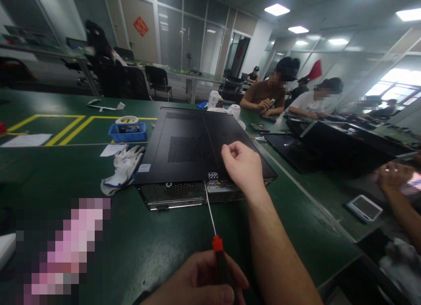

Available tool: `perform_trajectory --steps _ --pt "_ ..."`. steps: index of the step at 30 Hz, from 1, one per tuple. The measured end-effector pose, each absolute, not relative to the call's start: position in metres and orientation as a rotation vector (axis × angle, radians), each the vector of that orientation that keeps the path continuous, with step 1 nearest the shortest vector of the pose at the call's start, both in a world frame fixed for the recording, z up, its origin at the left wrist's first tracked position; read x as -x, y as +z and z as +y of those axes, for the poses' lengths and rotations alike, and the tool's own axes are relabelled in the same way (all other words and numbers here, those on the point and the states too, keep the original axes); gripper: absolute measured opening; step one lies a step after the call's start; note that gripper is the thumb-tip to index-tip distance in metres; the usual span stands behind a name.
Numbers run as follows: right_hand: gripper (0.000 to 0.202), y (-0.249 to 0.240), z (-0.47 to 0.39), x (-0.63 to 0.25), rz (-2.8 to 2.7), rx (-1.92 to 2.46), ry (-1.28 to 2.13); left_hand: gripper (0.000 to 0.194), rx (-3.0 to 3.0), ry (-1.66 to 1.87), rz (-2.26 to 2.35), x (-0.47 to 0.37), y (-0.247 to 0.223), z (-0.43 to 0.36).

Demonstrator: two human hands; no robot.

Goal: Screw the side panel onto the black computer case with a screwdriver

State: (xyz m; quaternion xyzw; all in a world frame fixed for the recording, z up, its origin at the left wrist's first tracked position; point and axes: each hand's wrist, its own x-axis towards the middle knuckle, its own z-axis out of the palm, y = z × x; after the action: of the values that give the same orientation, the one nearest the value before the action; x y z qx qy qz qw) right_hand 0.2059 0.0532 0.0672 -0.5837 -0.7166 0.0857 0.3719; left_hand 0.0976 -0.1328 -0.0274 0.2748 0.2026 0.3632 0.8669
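A black computer case [194, 143] lies flat on the green table, its metal back edge facing me. From the lower left, my left hand [204, 281] is closed around the dark handle of a red-collared screwdriver [217, 243]. The screwdriver's long shaft points forward, its tip at the case's back edge, just below a small patterned label. My right hand [243, 164] rests on the right part of the case top with its fingers curled in. Whether those fingers hold anything is hidden.
White gloves [122, 169] lie left of the case, near a blue bin [127, 132] and a tape roll [126, 120]. Another dark case [348, 138] stands at right. A white-framed device [365, 207] lies near another person's hand [394, 175]. Several people sit beyond.
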Motion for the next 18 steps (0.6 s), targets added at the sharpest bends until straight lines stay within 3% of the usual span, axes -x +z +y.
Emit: perform_trajectory --steps 11,18 --pt "0.031 0.0659 0.0546 -0.2059 -1.832 1.495 0.225 0.044 -0.642 0.807 0.575 -0.1038 -0.0365 -0.1340" --pt "0.031 0.0664 0.0537 -0.2064 -1.830 1.492 0.225 0.046 -0.546 0.786 0.443 -0.0999 -0.0297 -0.1325"
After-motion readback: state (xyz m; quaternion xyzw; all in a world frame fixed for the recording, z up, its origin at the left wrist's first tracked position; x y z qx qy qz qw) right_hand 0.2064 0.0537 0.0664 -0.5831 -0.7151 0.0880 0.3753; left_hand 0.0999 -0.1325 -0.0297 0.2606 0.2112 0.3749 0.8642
